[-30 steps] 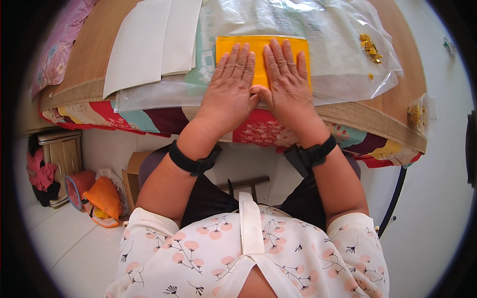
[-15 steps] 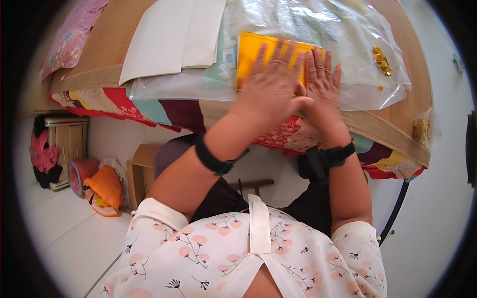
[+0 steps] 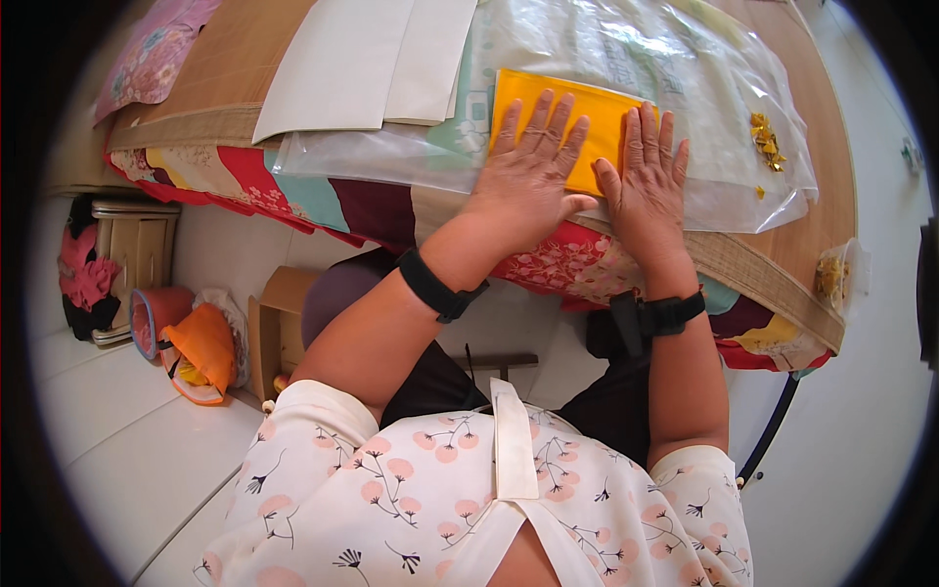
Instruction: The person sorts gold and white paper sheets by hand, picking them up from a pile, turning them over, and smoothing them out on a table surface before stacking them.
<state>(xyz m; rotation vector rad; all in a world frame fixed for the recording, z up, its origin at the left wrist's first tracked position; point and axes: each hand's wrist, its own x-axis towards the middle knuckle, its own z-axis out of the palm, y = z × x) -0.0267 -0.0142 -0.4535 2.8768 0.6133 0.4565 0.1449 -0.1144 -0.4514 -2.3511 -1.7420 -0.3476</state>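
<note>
A yellow-orange sheet of paper (image 3: 604,112) lies on a clear plastic sheet (image 3: 685,78) spread over the table. My left hand (image 3: 528,171) lies flat on the sheet's left half, fingers spread. My right hand (image 3: 646,181) presses flat on its right half, fingers together. Both hands rest palm-down side by side, thumbs nearly touching, and neither grips anything. A black band sits on each wrist.
White paper sheets (image 3: 362,59) lie at the table's back left. Several small folded gold pieces (image 3: 763,132) sit at the right on the plastic. A patterned cloth (image 3: 284,181) hangs over the table's front edge. An orange bag (image 3: 201,352) and a box (image 3: 279,328) stand on the floor at left.
The view has swung so the table now appears tilted and shifted. Both hands stay flat on the yellow sheet, with the left hand now spread further left of the right.
</note>
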